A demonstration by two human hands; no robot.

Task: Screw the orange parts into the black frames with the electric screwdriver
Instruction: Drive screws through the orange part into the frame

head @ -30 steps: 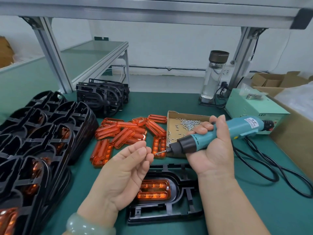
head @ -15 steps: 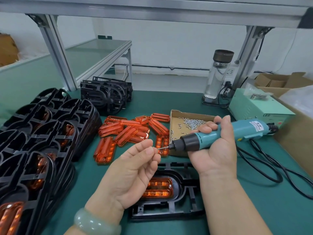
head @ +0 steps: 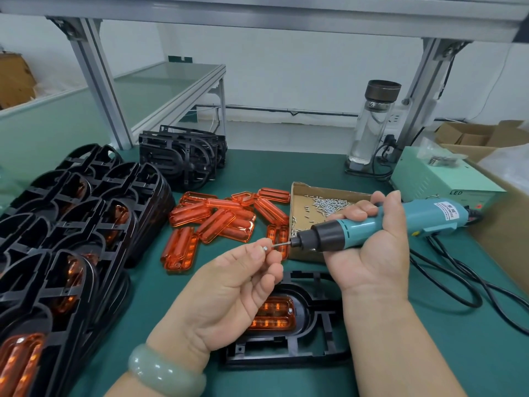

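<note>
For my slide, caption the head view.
Left hand pinches a screw at the tip of the electric screwdriver held in the right hand, above a black frame.

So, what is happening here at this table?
A person is assembling parts. The left hand pinches a small screw right at the bit of the electric screwdriver, which the right hand grips. Below the hands, a black frame lies on the table with an orange part seated in it.
</note>
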